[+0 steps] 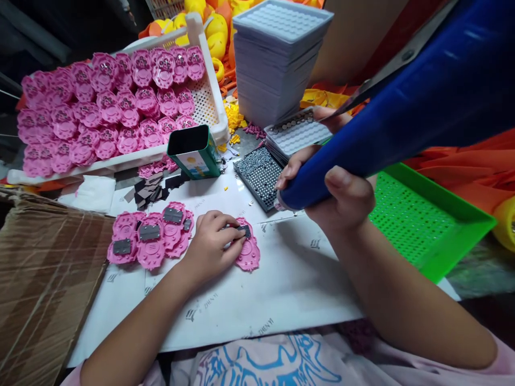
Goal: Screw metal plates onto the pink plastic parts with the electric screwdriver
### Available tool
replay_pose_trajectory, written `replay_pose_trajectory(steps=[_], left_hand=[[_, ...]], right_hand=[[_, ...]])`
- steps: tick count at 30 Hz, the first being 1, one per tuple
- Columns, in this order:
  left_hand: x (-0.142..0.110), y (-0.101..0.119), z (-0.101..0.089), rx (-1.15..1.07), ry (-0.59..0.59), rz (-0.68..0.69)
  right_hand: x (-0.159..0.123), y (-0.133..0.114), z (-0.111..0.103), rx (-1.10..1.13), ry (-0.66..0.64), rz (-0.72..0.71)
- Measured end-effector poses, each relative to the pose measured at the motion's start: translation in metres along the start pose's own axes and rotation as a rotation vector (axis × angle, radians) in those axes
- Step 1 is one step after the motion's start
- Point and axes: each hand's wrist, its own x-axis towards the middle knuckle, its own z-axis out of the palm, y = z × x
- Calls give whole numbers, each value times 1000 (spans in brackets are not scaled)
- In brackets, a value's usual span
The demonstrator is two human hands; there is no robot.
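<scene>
My left hand [215, 244] lies on the white sheet with its fingers bent over a pink plastic part [249, 254], pressing a small dark grey plate [244, 231] against it. My right hand [340, 195] is wrapped round a blue electric screwdriver [362, 145], held slanted, its lower end by the near right corner of a black screw tray [259, 179]. Small metal screws fill the tray's far part. Left of my left hand are several pink parts [151, 244] with grey plates on them. The screwdriver's bit is not clearly visible.
A white crate [209, 110] holds rows of pink parts. A green tin [197, 155], dark grey pieces [147, 190] and a tall stack of white trays [277, 69] stand behind. A cardboard box [44, 268] is at left, a green perforated basket [422, 225] at right.
</scene>
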Motion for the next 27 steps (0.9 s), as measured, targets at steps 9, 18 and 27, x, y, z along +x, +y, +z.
replay_pose_trajectory(steps=[9,18,27], left_hand=[[-2,2,1,32,3,-5],[-3,6,0,60,-2,34],[-3,1,-1,-29,-17,134]], right_hand=[[0,0,1,4,10,-58],[-2,-1,3,-42,18,-44],[9,-24,-5,-256,104,-203]])
